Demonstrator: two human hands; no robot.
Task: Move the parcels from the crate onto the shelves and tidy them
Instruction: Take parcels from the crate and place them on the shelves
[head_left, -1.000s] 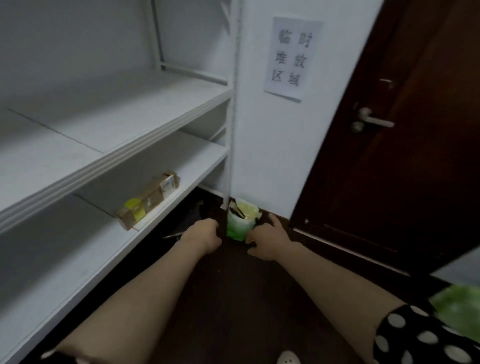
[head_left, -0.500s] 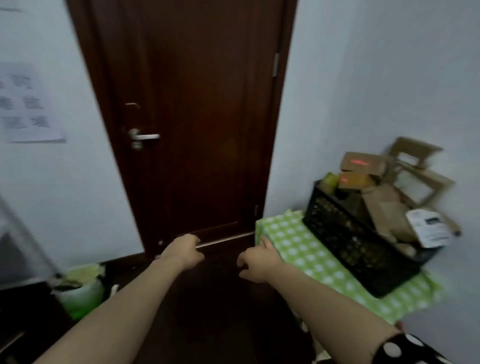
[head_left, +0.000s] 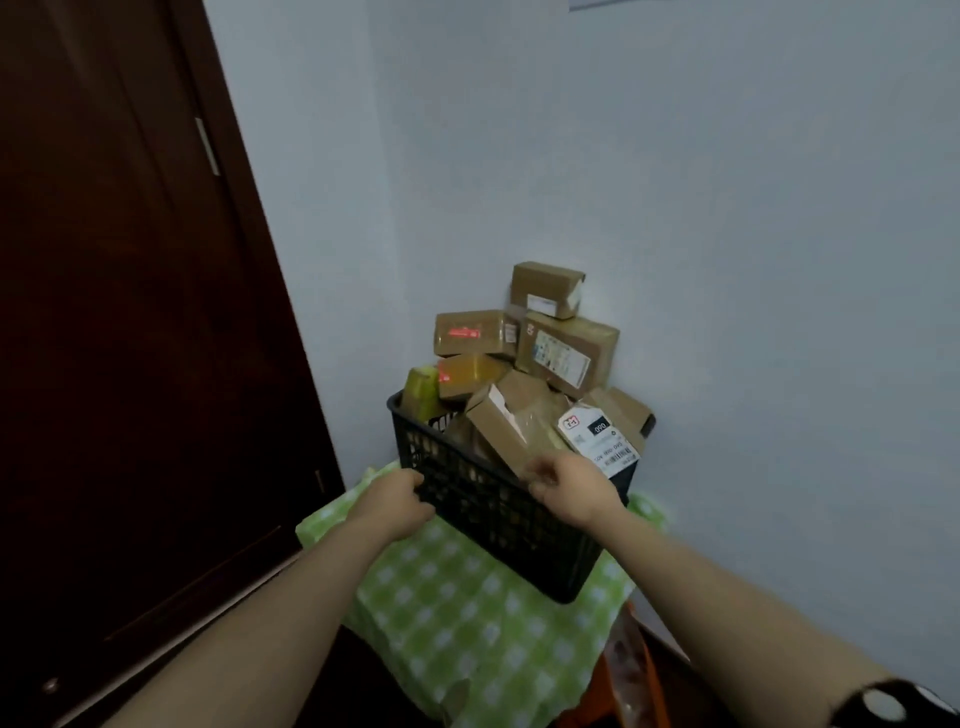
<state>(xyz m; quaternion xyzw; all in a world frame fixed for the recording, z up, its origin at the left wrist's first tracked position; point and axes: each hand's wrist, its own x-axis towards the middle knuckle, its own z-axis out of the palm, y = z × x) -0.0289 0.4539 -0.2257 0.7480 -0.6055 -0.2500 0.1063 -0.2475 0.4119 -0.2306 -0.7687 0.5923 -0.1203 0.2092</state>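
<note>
- Nearest, the left grip (head_left: 397, 501) is laid against the near wall of the crate (head_left: 498, 525) with its fingers curled; whether the mesh is clasped cannot be told.
- The right grip (head_left: 569, 491) is curled at the crate rim, just below a white-labelled parcel (head_left: 597, 439); a hold cannot be confirmed. Both are judged to be placed for drawing a parcel out.
- The parcels (head_left: 566, 353) are heaped above the rim and propped in the corner, so upper ones may slide if lower ones are pulled.
- The crate is carried by a surface (head_left: 447, 597) draped in green checked cloth.
- Behind, pale walls (head_left: 727, 208) are met by a dark door (head_left: 130, 312) at left; no shelves are shown.
</note>
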